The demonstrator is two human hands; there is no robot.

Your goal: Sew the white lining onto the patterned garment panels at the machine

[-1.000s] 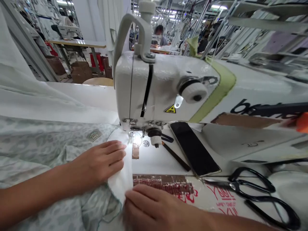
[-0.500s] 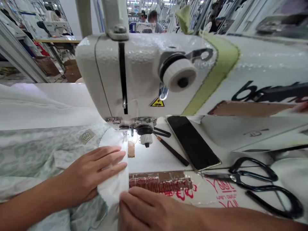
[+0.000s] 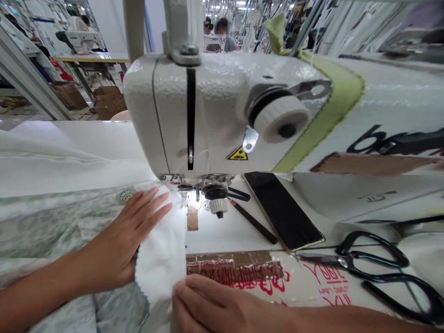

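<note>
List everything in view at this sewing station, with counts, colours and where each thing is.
sewing machine head: 1, white with green band, centre
presser foot: 1, metal, under the machine head
white fabric piece: 1, white, scalloped edge, between the hands
patterned fabric: 1, pale green and white, left of the hands
smartphone: 1, black, right of the presser foot
pencil: 1, dark, between presser foot and smartphone
scissors: 1 pair, black handles, far right
brown tape strip: 1, brown, on the table in front
seated co-worker: 1, grey top, far background
left hand: 1, flat on the white fabric piece
right hand: 1, at the white fabric piece's lower edge
</note>
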